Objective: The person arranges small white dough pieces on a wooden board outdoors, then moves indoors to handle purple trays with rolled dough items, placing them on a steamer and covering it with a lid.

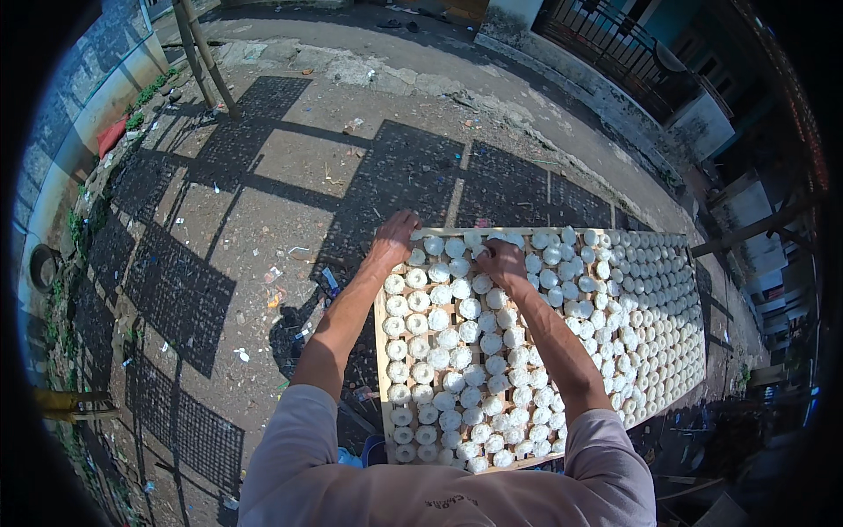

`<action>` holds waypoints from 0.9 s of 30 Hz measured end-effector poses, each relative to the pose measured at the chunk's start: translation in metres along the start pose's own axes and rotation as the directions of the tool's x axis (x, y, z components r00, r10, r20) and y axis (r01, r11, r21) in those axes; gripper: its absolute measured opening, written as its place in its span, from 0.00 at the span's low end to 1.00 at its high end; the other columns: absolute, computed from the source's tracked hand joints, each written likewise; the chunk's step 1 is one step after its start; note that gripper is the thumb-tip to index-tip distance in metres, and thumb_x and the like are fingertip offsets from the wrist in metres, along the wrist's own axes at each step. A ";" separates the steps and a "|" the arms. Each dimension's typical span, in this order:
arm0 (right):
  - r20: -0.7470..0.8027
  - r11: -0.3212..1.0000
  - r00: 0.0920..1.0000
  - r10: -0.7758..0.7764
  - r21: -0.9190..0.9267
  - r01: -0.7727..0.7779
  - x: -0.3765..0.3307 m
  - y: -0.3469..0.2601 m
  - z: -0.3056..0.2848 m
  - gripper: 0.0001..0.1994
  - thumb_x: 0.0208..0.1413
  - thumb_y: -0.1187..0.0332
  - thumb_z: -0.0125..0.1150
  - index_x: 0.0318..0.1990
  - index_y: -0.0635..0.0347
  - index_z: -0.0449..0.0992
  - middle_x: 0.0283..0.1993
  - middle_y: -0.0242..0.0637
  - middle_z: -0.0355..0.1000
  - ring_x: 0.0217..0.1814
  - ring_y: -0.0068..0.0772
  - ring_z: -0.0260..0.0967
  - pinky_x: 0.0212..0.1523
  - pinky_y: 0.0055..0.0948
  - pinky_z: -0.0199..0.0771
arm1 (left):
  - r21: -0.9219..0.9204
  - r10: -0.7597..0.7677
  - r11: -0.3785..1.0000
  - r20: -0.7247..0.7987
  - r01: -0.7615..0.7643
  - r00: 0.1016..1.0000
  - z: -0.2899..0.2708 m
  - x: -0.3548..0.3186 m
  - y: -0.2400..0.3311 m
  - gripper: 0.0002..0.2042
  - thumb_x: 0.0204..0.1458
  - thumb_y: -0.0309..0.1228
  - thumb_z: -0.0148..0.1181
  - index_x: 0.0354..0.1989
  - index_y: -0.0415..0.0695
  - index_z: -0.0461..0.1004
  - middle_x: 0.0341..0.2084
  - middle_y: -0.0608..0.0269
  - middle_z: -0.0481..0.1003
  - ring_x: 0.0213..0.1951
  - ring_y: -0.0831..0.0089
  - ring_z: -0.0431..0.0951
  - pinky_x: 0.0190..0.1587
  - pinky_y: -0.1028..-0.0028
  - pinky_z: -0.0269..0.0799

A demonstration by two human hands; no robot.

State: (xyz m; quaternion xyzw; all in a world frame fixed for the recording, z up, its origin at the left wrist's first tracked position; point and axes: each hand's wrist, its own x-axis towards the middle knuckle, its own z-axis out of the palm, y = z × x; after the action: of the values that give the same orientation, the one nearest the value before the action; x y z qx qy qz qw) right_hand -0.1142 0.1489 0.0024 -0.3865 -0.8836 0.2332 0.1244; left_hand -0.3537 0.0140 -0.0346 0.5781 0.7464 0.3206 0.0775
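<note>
A wide wooden-framed drying rack (384,351) lies slanted before me, covered with rows of round white crackers (469,308). Those in the left columns show a ring with a hollow middle. Many in the middle show a rough domed face. At the rack's far left corner, my left hand (397,235) has its fingers curled at the frame's edge; what they grip is hidden. My right hand (502,263) is closed low over the crackers near the far edge, right of the left hand. Its fingertips are mostly hidden, so whatever they pinch cannot be made out.
Bare, littered ground (290,228) with grid-like rack shadows spreads left and beyond. Wooden poles (207,61) stand at the far left, near a wall (75,132). A road (421,44) and gate (606,48) lie beyond. A pole (755,224) reaches the rack's far right corner.
</note>
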 end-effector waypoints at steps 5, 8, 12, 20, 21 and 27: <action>-0.066 0.990 0.998 -0.023 -0.141 0.014 0.008 0.019 0.009 0.14 0.51 0.65 0.58 0.43 0.61 0.81 0.41 0.48 0.77 0.43 0.49 0.76 0.47 0.41 0.76 | 0.107 0.086 0.990 0.035 -0.089 0.996 0.020 -0.005 -0.013 0.17 0.46 0.20 0.57 0.47 0.45 0.75 0.44 0.54 0.74 0.54 0.55 0.73 0.56 0.62 0.73; -0.124 0.960 0.978 -0.167 -0.248 0.132 -0.002 -0.001 0.009 0.14 0.52 0.65 0.59 0.44 0.59 0.81 0.42 0.47 0.76 0.44 0.49 0.74 0.48 0.42 0.75 | 0.057 0.084 0.994 0.150 -0.093 0.985 0.012 -0.018 -0.015 0.21 0.46 0.19 0.56 0.51 0.47 0.76 0.50 0.54 0.74 0.55 0.54 0.73 0.58 0.63 0.72; -0.028 0.931 0.942 -0.335 -0.165 0.326 -0.006 -0.029 0.038 0.15 0.52 0.64 0.61 0.46 0.58 0.80 0.44 0.45 0.74 0.50 0.48 0.71 0.52 0.44 0.70 | -0.070 0.075 0.995 0.047 -0.072 0.996 -0.005 -0.024 -0.010 0.20 0.45 0.18 0.55 0.49 0.46 0.78 0.51 0.50 0.75 0.53 0.53 0.75 0.56 0.62 0.73; 0.007 0.943 0.998 -0.063 -0.328 0.062 0.034 -0.033 0.039 0.17 0.52 0.56 0.65 0.47 0.51 0.82 0.55 0.48 0.71 0.54 0.48 0.71 0.53 0.44 0.70 | -0.046 -0.261 0.965 -0.105 0.258 0.960 -0.023 -0.084 -0.006 0.16 0.47 0.33 0.68 0.46 0.43 0.78 0.39 0.55 0.74 0.46 0.55 0.75 0.47 0.60 0.73; 0.107 0.959 0.994 0.009 -0.282 0.022 0.042 -0.026 0.031 0.16 0.52 0.55 0.64 0.46 0.50 0.82 0.55 0.48 0.71 0.54 0.48 0.71 0.52 0.44 0.71 | -0.058 -0.291 0.956 -0.078 0.287 0.953 -0.023 -0.088 -0.002 0.17 0.47 0.34 0.69 0.45 0.42 0.78 0.40 0.55 0.74 0.47 0.55 0.75 0.47 0.60 0.73; 0.129 0.981 0.977 0.170 0.076 -0.181 0.061 0.020 0.020 0.09 0.49 0.64 0.66 0.33 0.59 0.81 0.32 0.44 0.78 0.36 0.44 0.77 0.40 0.38 0.75 | -0.064 -0.404 0.914 -0.051 0.401 0.913 -0.005 -0.081 -0.003 0.27 0.37 0.43 0.77 0.43 0.40 0.74 0.40 0.54 0.74 0.43 0.52 0.78 0.42 0.57 0.74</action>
State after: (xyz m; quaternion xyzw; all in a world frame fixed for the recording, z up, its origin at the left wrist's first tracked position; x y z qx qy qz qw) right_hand -0.1504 0.1992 -0.0227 -0.4423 -0.8409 0.3048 0.0657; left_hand -0.3327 -0.0622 -0.0528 0.3992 0.8428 0.3354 0.1333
